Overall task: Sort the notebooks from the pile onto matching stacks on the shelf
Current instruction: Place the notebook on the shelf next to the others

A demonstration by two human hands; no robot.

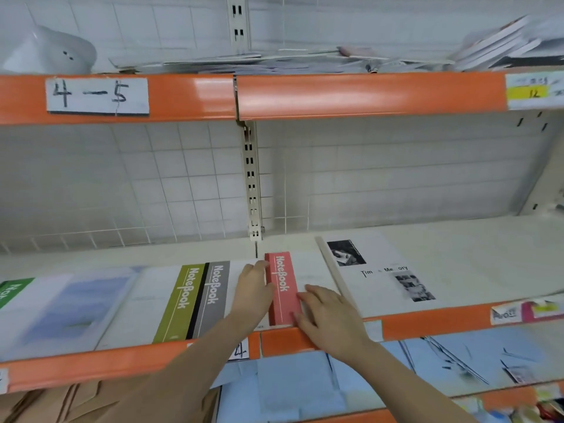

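Both hands, left hand [253, 293] and right hand [328, 315], fingers flat and gripping nothing, are squaring the pink-spined notebook [282, 290] at lower centre; aligning edges flush seems best

A white wire-grid back panel [183, 178] is seen across the middle of the frame, split by a slotted cream upright [251, 184]. Orange shelf edges [366, 93] are run across top and bottom; a handwritten "4-5" label [97, 95] is fixed upper left.
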